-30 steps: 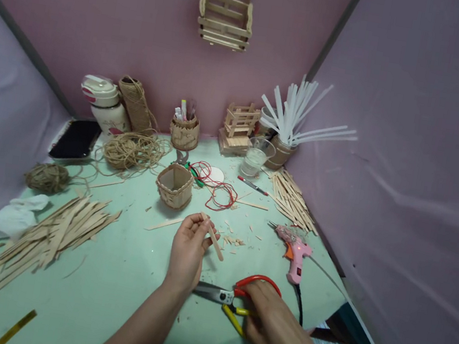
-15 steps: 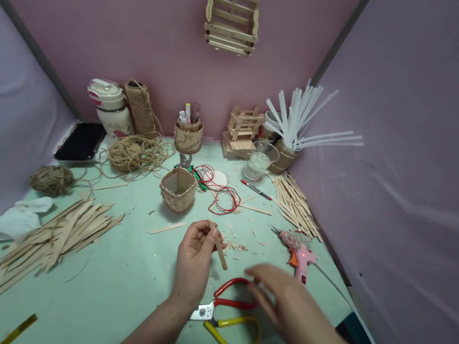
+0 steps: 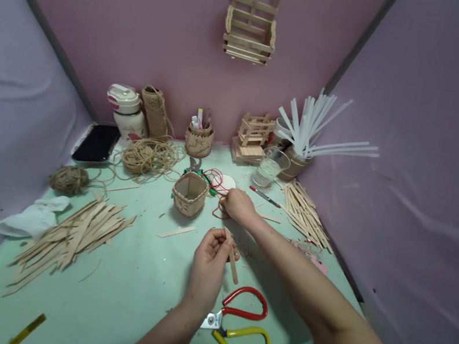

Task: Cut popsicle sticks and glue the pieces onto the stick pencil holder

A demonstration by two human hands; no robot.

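Observation:
My left hand (image 3: 210, 266) holds a flat wooden craft stick (image 3: 233, 259) between thumb and fingers, above the green table. My right hand (image 3: 239, 206) reaches across to the red cord (image 3: 219, 212), its fingers curled down at the loops; its fingertips are partly hidden, so I cannot make out what they pinch. Just left of it stands a small wooden basket (image 3: 189, 196) with a braided rim. Scissors (image 3: 244, 330) with one red and one yellow handle lie open near my left wrist, their blades hidden under it.
Craft sticks (image 3: 73, 237) are heaped at left, with another pile (image 3: 306, 214) at right. A pink glue gun (image 3: 315, 260) is mostly behind my right forearm. Green-handled pruning shears (image 3: 195, 166), a cup of liquid (image 3: 269, 170), a pen (image 3: 265, 196) and twine (image 3: 144, 155) lie farther back.
My right hand has moved from beside the scissor handles forward and left to the red cord. My left hand still holds the craft stick. The whole view has shifted slightly.

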